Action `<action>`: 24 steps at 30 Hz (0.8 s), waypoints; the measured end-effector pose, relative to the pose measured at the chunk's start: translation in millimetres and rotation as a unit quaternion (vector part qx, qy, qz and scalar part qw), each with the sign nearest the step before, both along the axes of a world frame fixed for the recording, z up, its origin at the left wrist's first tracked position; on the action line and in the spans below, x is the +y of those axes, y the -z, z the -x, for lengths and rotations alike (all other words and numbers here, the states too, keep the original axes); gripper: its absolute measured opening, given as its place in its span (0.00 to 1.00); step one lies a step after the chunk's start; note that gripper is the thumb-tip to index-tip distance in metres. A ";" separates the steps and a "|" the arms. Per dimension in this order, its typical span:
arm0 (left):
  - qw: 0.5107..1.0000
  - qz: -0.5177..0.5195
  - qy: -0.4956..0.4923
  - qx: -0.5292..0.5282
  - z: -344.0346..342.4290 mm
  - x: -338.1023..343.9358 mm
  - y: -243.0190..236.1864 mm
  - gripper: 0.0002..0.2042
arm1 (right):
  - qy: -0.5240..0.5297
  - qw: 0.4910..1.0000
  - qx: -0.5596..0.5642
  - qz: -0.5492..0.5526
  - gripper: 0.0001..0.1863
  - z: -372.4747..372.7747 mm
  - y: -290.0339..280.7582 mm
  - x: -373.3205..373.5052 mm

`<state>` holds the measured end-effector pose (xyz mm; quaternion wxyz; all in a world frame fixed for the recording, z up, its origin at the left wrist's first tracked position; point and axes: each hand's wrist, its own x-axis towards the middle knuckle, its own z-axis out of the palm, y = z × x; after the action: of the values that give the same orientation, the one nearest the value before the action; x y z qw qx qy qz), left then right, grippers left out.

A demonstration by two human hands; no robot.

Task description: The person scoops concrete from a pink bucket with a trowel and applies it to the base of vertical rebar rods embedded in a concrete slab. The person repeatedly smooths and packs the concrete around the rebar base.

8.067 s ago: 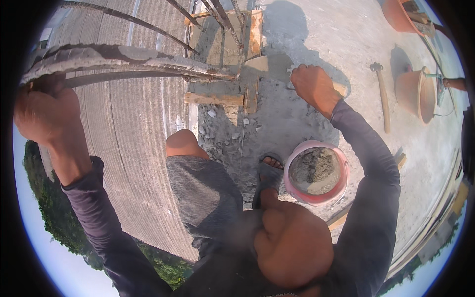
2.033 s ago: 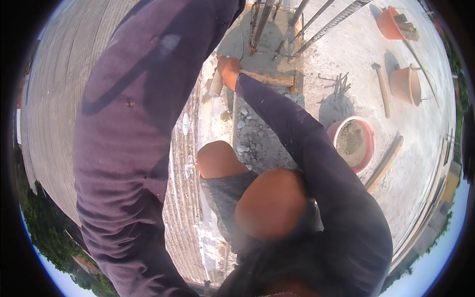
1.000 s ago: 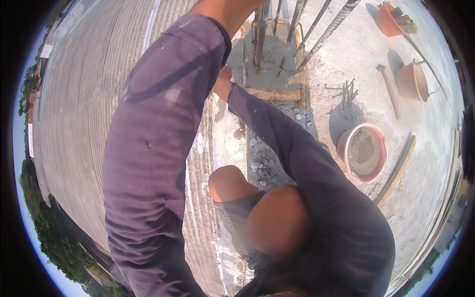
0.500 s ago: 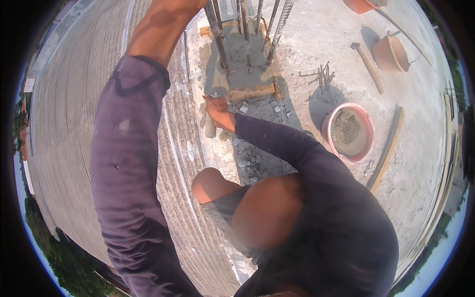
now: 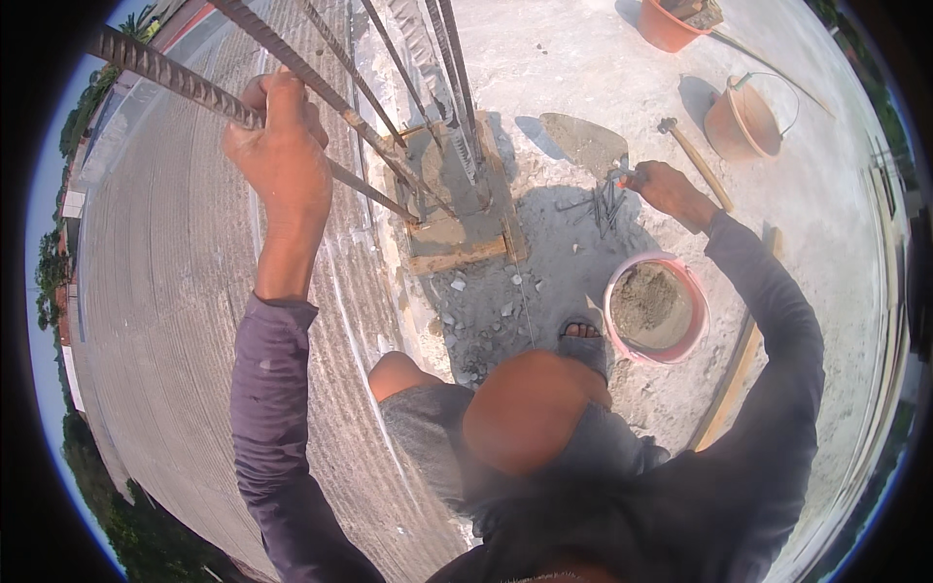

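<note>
My left hand (image 5: 282,146) is closed around an upright ribbed steel bar (image 5: 170,78), one of several rising from a small column base. That base is a low wooden frame (image 5: 459,260) with grey wet mortar (image 5: 466,231) inside, at the edge of the slab. Out to the right, my right hand (image 5: 671,194) grips a trowel (image 5: 586,141) by its handle. Its broad pointed blade, coated with grey mortar, points left and away from me over the slab. A clump of short thin metal rods (image 5: 604,206) stands just below the trowel's handle.
A pink bucket (image 5: 702,316) of mortar stands right of my foot. Beyond it lie a hammer (image 5: 700,160), an orange bucket (image 5: 743,121) on its side and another orange container (image 5: 671,29). A wooden board (image 5: 731,379) runs under my right arm. Rubble (image 5: 476,335) lies before the frame.
My right hand has swung from the frame's near left corner out to the right, where the trowel now shows. My left hand, mostly beyond the upper edge before, is now visible on the bar.
</note>
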<state>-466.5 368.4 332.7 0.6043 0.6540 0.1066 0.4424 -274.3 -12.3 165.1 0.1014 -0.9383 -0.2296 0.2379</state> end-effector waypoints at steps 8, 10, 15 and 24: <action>0.976 0.017 -0.217 -0.009 -12.1 -4.5 13.6 0.10 | -0.227 0.961 -0.153 -0.048 0.24 -200.2 93.4 202.0; 0.981 0.027 -0.193 -0.019 -11.3 -2.7 15.0 0.10 | -0.309 0.928 -0.190 -0.080 0.20 -208.8 111.4 261.0; 0.989 -0.108 -0.045 0.086 3.7 9.7 3.5 0.11 | -0.386 0.898 -0.194 -0.084 0.15 -202.0 142.4 353.5; 0.989 -0.044 -0.100 0.095 20.0 20.1 7.4 0.11 | -0.407 0.902 -0.142 0.006 0.13 -191.5 151.9 316.0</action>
<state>-486.6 388.5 325.3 0.5148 0.7050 0.2087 0.4410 -82.7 303.6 13.2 -0.0434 -0.7876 -0.6020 0.1241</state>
